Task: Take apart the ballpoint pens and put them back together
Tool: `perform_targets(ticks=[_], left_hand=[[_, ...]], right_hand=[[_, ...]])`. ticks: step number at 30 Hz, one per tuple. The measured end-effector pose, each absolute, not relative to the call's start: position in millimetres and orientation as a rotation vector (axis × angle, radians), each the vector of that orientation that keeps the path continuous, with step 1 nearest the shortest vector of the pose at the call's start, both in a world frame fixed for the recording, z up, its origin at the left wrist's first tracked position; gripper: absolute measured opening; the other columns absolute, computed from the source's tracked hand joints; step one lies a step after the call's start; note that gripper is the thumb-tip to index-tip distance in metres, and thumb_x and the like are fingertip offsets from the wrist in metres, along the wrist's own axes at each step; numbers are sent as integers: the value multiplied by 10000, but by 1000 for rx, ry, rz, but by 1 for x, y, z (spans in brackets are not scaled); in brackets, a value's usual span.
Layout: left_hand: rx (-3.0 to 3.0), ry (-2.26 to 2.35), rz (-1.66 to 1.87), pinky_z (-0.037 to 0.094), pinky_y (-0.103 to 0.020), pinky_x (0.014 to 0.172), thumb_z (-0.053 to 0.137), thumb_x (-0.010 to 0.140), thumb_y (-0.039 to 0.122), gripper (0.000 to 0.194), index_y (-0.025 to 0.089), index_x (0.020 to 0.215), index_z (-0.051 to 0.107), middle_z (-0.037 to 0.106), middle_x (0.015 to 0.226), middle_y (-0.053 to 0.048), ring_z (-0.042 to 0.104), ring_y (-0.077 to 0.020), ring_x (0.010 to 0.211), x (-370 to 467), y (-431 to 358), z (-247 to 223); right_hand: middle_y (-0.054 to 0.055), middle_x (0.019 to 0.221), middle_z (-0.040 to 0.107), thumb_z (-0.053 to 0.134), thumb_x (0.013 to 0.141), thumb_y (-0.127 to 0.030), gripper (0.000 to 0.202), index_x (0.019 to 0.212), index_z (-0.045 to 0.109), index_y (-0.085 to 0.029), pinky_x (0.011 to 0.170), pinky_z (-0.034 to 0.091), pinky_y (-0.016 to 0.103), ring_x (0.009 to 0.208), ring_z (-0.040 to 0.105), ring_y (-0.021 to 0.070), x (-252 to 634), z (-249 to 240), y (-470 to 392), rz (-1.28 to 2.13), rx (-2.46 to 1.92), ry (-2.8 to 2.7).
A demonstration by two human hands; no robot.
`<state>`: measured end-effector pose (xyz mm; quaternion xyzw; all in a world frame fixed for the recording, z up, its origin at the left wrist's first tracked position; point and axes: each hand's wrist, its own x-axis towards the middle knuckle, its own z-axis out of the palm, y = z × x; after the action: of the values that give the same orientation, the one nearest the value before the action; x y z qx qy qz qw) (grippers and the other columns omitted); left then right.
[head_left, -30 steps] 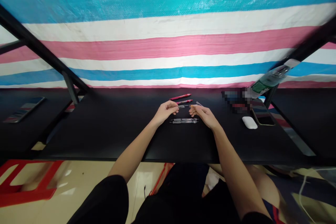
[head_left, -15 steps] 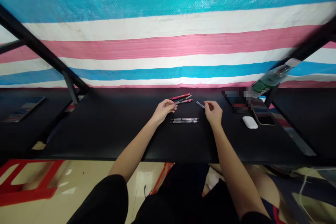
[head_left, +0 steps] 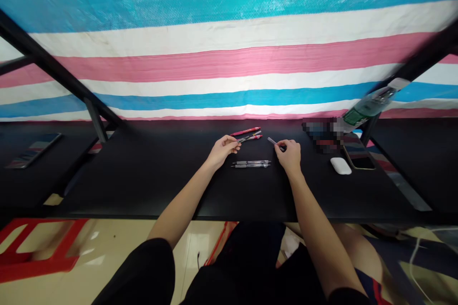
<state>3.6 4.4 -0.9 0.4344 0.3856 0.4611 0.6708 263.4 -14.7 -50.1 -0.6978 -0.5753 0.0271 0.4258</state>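
Note:
My left hand (head_left: 223, 151) is closed in a pinch on a slim dark pen part (head_left: 245, 138) pointing right; its exact kind is too small to tell. Beyond those fingers lie a red pen (head_left: 246, 131) and a second, red-and-white pen (head_left: 256, 137). Between thumb and fingers, my right hand (head_left: 290, 153) grips a pale, clear pen barrel (head_left: 271, 141), its free end toward the left hand. Clear pens with grey grips (head_left: 251, 164) lie side by side on the black table (head_left: 150, 171), nearer to me and between the hands.
To the right are a white earbud case (head_left: 341, 166), a phone (head_left: 361, 156), a blurred-out dark item (head_left: 320, 134) and a tilted water bottle (head_left: 368, 110). Another phone (head_left: 35, 150) lies far left. Black metal bars (head_left: 64, 71) and a striped sheet (head_left: 229, 66) bound the table.
My right hand has shifted slightly left, and its fingers have moved along the clear barrel. My left hand has stayed nearly still.

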Motion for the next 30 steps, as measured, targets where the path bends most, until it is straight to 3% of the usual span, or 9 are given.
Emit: perform_targets(ticks=[7, 13, 17, 22, 30], left_hand=[[1019, 893, 1046, 464, -274, 666, 769, 727, 316, 271, 143, 827, 587, 681, 770, -47, 622, -124, 688, 3, 4, 0], [1013, 911, 1047, 467, -268, 657, 747, 750, 324, 266, 137, 832, 576, 680, 758, -47, 626, -124, 679, 4, 3, 1], [1017, 920, 1039, 467, -266, 656, 732, 766, 322, 260, 135, 842, 568, 678, 763, -47, 626, -121, 678, 5, 3, 2], [1027, 925, 1040, 467, -266, 654, 722, 783, 328, 255, 135, 850, 569, 674, 759, -44, 624, -120, 672, 4, 3, 1], [1029, 926, 1054, 464, -260, 642, 716, 796, 333, 253, 132, 851, 573, 673, 750, -43, 621, -117, 660, 5, 5, -2]], right_hand=[[9, 639, 583, 621, 809, -495, 295, 806, 675, -206, 570, 424, 305, 585, 520, 156, 254, -32, -17, 714, -1368, -1089], [-47, 559, 465, 776, 707, -486, 305, 822, 696, -215, 456, 393, 241, 509, 445, 92, 251, -24, -18, 1048, -1034, -871], [-41, 593, 483, 804, 700, -446, 279, 797, 698, -207, 481, 435, 235, 538, 474, 86, 252, -22, -18, 1125, -917, -802], [-16, 679, 562, 784, 725, -403, 279, 927, 712, -225, 588, 515, 270, 661, 573, 128, 255, -22, -19, 1182, -866, -826], [0, 696, 582, 719, 781, -438, 274, 928, 732, -206, 613, 515, 279, 671, 573, 134, 253, -19, -21, 1241, -849, -824]])
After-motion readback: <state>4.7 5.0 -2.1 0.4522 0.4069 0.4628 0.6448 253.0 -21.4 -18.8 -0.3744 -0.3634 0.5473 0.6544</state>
